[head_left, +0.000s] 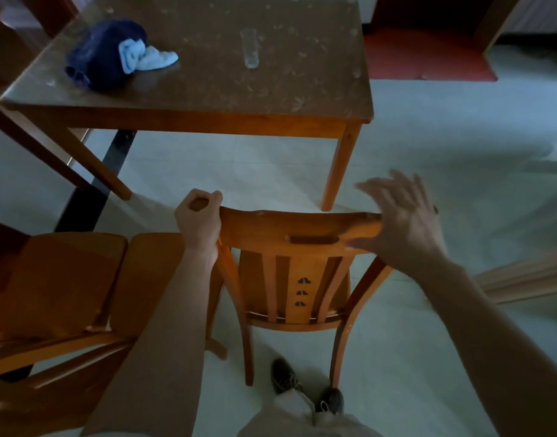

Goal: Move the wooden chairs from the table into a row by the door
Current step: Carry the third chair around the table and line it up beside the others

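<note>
Dim light; colours muted. The rectangular brown wooden table (208, 86) is cut off at its far edge by the top of the frame; only 3 of its legs show. To the left, a second orange-brown wooden chair (66, 294) runs off the left and bottom edges; its shape is hard to read, and the left forearm covers part of it. The right hand (400, 222) is motion-blurred, so its fingertips are indistinct. The seat of the orange-brown slatted-back wooden chair (297, 269) is mostly hidden behind its own backrest.

That chair stands on the pale tiled floor (460, 152), apart from the table's near edge, its back toward the camera, just beside the second chair. 2 dark shoes (283, 376) show between its rear legs.

Left hand (199, 220): fist wrapped fully around the left end of the top rail, knuckles up, forearm straight down to the frame bottom.

Right hand: fingers spread wide, palm against the right end of the top rail, thumb along the rail's rear face; not gripping.

On the table: a dark blue bundled cloth (105, 53) with a light blue rag (146, 56) near the left edge, and a clear drinking glass (250, 48) upright toward the middle.
</note>
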The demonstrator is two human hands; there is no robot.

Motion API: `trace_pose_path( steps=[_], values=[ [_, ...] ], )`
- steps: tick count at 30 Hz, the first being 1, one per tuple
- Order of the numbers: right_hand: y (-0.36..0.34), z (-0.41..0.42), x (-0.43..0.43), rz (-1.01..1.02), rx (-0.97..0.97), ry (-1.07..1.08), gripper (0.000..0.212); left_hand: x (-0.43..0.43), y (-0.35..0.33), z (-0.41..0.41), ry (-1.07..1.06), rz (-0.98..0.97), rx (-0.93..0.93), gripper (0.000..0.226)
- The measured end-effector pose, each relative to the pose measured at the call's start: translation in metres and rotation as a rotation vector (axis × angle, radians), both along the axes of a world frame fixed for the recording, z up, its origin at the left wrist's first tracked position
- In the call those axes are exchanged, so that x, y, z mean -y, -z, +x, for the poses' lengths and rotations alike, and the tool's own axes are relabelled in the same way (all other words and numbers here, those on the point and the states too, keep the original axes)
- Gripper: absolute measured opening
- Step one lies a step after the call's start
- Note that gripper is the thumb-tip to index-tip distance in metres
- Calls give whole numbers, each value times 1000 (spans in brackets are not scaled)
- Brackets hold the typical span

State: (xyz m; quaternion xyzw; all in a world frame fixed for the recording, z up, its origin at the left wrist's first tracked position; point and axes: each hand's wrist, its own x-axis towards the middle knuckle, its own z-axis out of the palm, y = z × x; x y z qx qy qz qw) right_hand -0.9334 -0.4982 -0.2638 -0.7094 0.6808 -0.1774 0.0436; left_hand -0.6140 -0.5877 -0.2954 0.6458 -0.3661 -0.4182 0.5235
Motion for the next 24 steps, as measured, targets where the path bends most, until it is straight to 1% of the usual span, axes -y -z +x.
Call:
trace_pose_path(
  steps=[1,2,3,4,5,6,7,8,9,10,11,12,13,15,16,18,19,20,21,23,24],
  values=[
    [-5,16,4,111,-59,-31,99,-1,0,0,-2,6,7,28],
    [-9,27,10,240,-71,-16,89,-3,-1,0,4,13,23,27],
    [-9,33,15,339,-106,14,74,-6,-4,1,23,14,54,25],
    [-9,36,17,385,-152,29,59,-11,-8,3,61,4,104,21],
    [-9,36,17,388,-193,28,50,-18,-13,8,121,-16,206,24],
    [-8,36,16,379,-217,14,45,-26,-19,13,211,-70,382,40],
    [-7,35,11,372,-217,-7,43,-35,-26,19,351,-154,588,59],
    [-5,36,3,371,-205,-27,43,-46,-33,23,523,-229,788,76],
    [-4,36,-5,371,-193,-32,44,-55,-39,19,704,-259,962,86],
    [-3,38,-16,376,-192,-42,46,-66,-44,13,856,-229,1105,89],
    [-1,42,-30,384,-205,-57,45,-80,-46,7,960,-168,1207,86],
    [0,43,-42,403,-223,-68,44,-88,-45,-3,1025,-123,1249,78],
    [1,46,-55,429,-225,-92,41,-97,-44,-9,1070,-84,1249,69],
    [2,53,-86,487,-159,-141,30,-116,-41,-15,1220,-5,1198,52],
    [3,60,-101,508,-136,-168,35,-125,-39,-14,1305,37,1182,47],
    [11,72,-127,552,-156,-230,61,-146,-30,-8,1425,82,1155,42],
    [16,79,-138,565,-195,-239,67,-157,-24,-4,1448,49,1164,42],
    [21,85,-150,572,-219,-241,66,-169,-16,0,1457,-17,1184,42],
    [27,91,-161,570,-239,-229,58,-181,-8,6,1455,-95,1204,40],
    [39,101,-185,565,-298,-203,35,-201,3,17,1450,-215,1208,38],
    [44,108,-198,568,-323,-192,29,-211,8,24,1459,-257,1206,37]
  ],
)
